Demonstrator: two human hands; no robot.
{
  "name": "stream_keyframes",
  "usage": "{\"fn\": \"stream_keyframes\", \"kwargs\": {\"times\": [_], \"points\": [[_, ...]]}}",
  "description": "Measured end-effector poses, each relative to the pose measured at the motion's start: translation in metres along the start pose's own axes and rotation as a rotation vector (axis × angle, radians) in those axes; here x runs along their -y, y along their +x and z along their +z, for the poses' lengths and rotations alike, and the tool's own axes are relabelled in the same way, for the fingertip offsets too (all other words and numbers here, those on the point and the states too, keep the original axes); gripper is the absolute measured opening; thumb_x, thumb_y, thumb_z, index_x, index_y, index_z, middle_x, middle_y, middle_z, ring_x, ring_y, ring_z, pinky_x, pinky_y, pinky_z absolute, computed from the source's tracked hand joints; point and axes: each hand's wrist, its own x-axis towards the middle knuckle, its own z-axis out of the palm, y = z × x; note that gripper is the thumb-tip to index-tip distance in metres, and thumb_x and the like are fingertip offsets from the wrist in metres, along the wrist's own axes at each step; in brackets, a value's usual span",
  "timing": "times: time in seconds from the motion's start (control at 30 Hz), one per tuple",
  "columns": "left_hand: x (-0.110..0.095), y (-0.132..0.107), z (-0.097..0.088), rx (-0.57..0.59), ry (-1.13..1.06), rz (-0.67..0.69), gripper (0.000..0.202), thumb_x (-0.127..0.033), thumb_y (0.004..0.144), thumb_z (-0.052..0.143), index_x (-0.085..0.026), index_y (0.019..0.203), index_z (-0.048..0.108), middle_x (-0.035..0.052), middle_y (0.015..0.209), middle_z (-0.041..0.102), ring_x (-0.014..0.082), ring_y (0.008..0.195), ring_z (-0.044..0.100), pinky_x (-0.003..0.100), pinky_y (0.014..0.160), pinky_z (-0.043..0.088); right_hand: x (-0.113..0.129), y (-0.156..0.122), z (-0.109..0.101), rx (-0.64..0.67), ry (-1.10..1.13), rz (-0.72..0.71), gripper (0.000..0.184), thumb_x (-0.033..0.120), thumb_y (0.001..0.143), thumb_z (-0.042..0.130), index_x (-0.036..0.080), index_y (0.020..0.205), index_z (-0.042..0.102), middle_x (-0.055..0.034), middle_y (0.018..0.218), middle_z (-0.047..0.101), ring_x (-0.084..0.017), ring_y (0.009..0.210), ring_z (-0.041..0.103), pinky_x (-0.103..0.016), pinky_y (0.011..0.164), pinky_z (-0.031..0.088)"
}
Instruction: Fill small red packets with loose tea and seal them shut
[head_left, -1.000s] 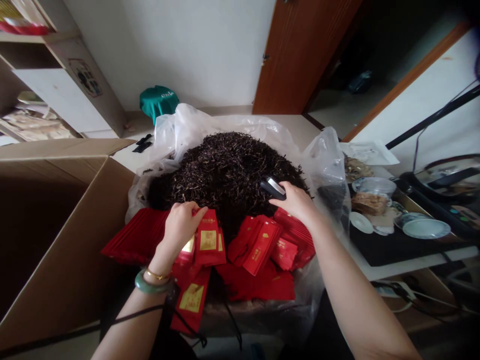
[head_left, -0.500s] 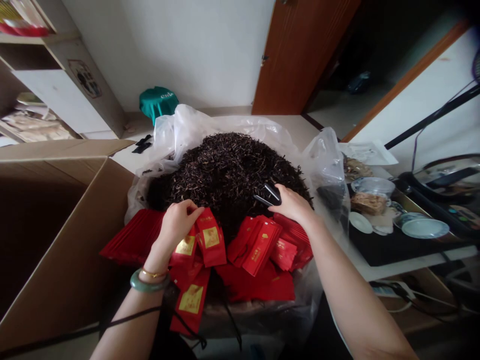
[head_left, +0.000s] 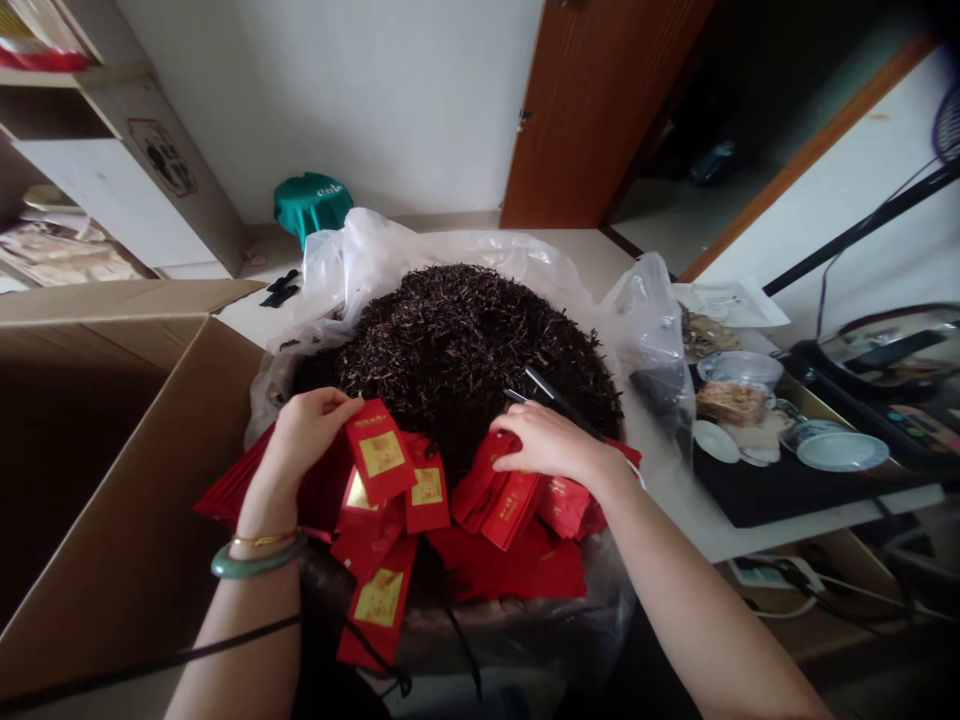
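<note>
My left hand pinches the top corner of a red packet with a gold label, holding it over other red packets. My right hand is bent over a stack of slim red packets, thumb and fingertips closing at the top edge of one. Behind that hand, a black two-armed tool with silvery edges lies against dark dried tea leaves; its near end is partly hidden. More red packets lie in front of the heap.
A clear plastic bag surrounds the tea. At left stands an open cardboard box. Dishes and a lidded glass bowl sit on a side table at right. A green-covered stool is by the wall.
My left hand has moved left and lifted a gold-labelled packet off the others. My right hand has shifted from the black tool down-left onto the slim red packets.
</note>
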Motion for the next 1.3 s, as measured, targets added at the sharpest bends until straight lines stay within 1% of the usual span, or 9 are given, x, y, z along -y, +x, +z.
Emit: {"fn": "stream_keyframes", "kwargs": {"times": [0.1,0.2,0.37,0.43,0.57,0.77,1.1,1.2,1.3], "points": [[0.004,0.002,-0.012,-0.064,0.172,-0.044,0.026,-0.044,0.072,0.059,-0.022,0.075,0.072,0.0049,0.072,0.072,0.0250,0.071,0.063,0.030,0.059,0.040,0.003,0.001,0.004,0.093,-0.032,0.029,0.046,0.034,0.070,0.078,0.017,0.112,0.067,-0.0130,0.107,0.064,-0.029,0.102,0.060,-0.037,0.090,0.045],[0.005,0.004,-0.010,-0.136,0.261,-0.020,0.036,-0.047,0.076,0.058,-0.021,0.097,0.072,0.0094,0.093,0.074,0.0309,0.088,0.065,0.035,0.069,0.045,0.001,0.002,0.006,0.114,-0.054,0.016,0.048,0.032,0.071,0.078,0.019,0.116,0.066,-0.0113,0.109,0.063,-0.029,0.102,0.059,-0.036,0.090,0.046],[-0.013,-0.007,0.021,-0.108,0.273,0.267,0.036,-0.039,0.081,0.059,-0.014,0.106,0.068,0.0143,0.105,0.070,0.0308,0.098,0.063,0.040,0.089,0.045,-0.002,0.004,0.004,0.084,-0.077,-0.053,0.029,0.026,0.072,0.076,0.023,0.101,0.074,-0.0080,0.097,0.066,-0.025,0.095,0.061,-0.033,0.085,0.047],[-0.024,-0.021,0.038,-0.023,0.263,0.463,0.028,-0.034,0.081,0.062,-0.018,0.102,0.069,0.0110,0.104,0.070,0.0285,0.099,0.062,0.040,0.092,0.045,-0.005,0.005,0.003,0.063,-0.063,-0.079,0.018,0.025,0.074,0.075,0.025,0.092,0.077,-0.0060,0.091,0.068,-0.023,0.091,0.061,-0.031,0.081,0.047],[-0.042,-0.051,0.067,0.339,0.157,0.717,0.022,-0.026,0.080,0.066,-0.020,0.101,0.068,0.0077,0.101,0.071,0.0232,0.096,0.063,0.034,0.088,0.047,-0.015,0.008,0.006,0.028,0.000,-0.183,0.015,0.020,0.080,0.066,0.029,0.084,0.078,-0.0022,0.083,0.068,-0.019,0.082,0.062,-0.027,0.075,0.045],[-0.045,-0.061,0.089,0.442,0.165,0.627,0.026,-0.032,0.074,0.073,-0.019,0.096,0.071,0.0088,0.092,0.073,0.0254,0.089,0.064,0.034,0.081,0.047,-0.023,0.012,0.010,0.020,0.053,-0.211,0.017,0.019,0.083,0.061,0.025,0.080,0.077,-0.0023,0.085,0.069,-0.017,0.079,0.064,-0.026,0.077,0.045],[-0.043,-0.059,0.087,0.460,0.146,0.592,0.024,-0.013,0.077,0.053,-0.021,0.079,0.075,0.0070,0.080,0.074,0.0208,0.077,0.065,0.029,0.074,0.046,-0.016,0.010,0.005,-0.039,0.116,-0.168,0.015,0.015,0.087,0.054,0.018,0.085,0.068,-0.0056,0.092,0.066,-0.018,0.084,0.063,-0.030,0.080,0.047],[-0.045,-0.058,0.085,0.355,0.046,0.478,0.023,-0.013,0.076,0.050,-0.019,0.075,0.072,0.0050,0.073,0.072,0.0174,0.068,0.062,0.027,0.067,0.045,-0.015,0.011,0.008,-0.217,0.239,-0.135,0.012,0.021,0.088,0.056,0.018,0.094,0.066,-0.0059,0.094,0.063,-0.017,0.081,0.063,-0.032,0.080,0.050],[-0.046,-0.054,0.082,0.256,-0.178,0.319,0.019,-0.021,0.078,0.050,-0.018,0.075,0.069,0.0025,0.068,0.070,0.0146,0.062,0.060,0.024,0.060,0.044,-0.010,0.011,0.011,-0.446,0.434,-0.118,0.027,0.031,0.087,0.058,0.019,0.111,0.059,-0.0072,0.103,0.057,-0.014,0.074,0.062,-0.032,0.071,0.055]]}}
